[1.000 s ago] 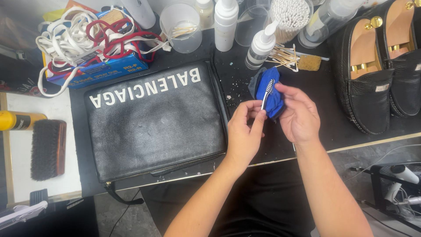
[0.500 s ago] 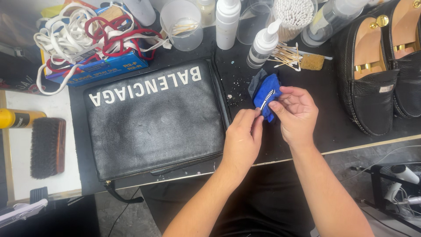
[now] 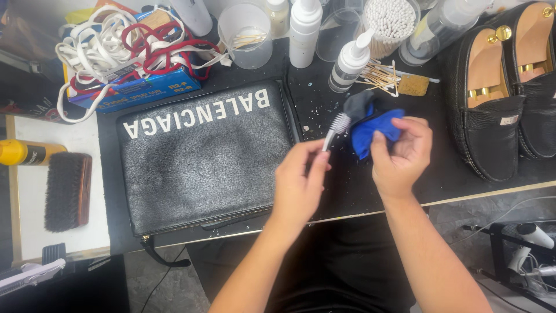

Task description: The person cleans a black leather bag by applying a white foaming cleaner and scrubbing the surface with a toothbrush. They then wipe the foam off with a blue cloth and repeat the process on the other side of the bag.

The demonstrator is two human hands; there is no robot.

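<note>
Wiping small brush [image 3: 337,128] bristles: our left hand [image 3: 300,184] pinches its handle, right hand [image 3: 399,152] grips blue cloth [image 3: 370,128]; next, probably rub bristles clean.

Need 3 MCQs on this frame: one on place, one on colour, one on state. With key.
1. Where does the pouch lie from the hands?
A. to their left
B. to their right
C. under the loafers

2. What colour is the cloth?
A. red
B. blue
C. yellow

3. What does the left hand hold?
A. nothing
B. a spray bottle
C. a small brush

Key:
1 A, the black pouch fills the bench left of both hands.
2 B, the cloth pinched in the right hand is blue.
3 C, the left fingers pinch the handle of the small brush, bristles up beside the cloth.
</note>
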